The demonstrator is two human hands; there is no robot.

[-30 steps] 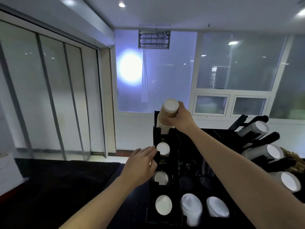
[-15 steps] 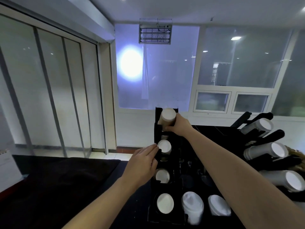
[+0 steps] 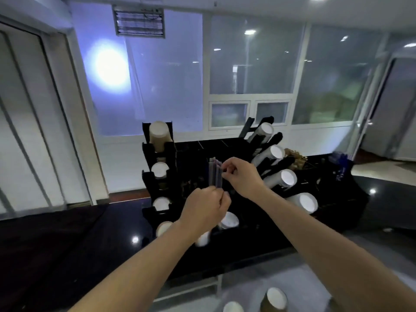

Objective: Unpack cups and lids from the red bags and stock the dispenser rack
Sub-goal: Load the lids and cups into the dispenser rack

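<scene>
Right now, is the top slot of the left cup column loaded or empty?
Loaded. A brown cup stack stands upside down in the top slot of the black dispenser rack, white base showing, both hands off it.

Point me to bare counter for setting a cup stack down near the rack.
Free: dark counter left of the dispenser rack, and the glossy stretch right of the angled cup tubes. Crowded: rack middle, where left hand and right hand hold straws.

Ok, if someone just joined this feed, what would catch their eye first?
Probably both hands at centre: the left hand and right hand pinch a bundle of straws standing upright in front of the black dispenser rack. Next, the brown paper cup stack poking from the rack's top left slot, and the angled white cup tubes to the right.
</scene>
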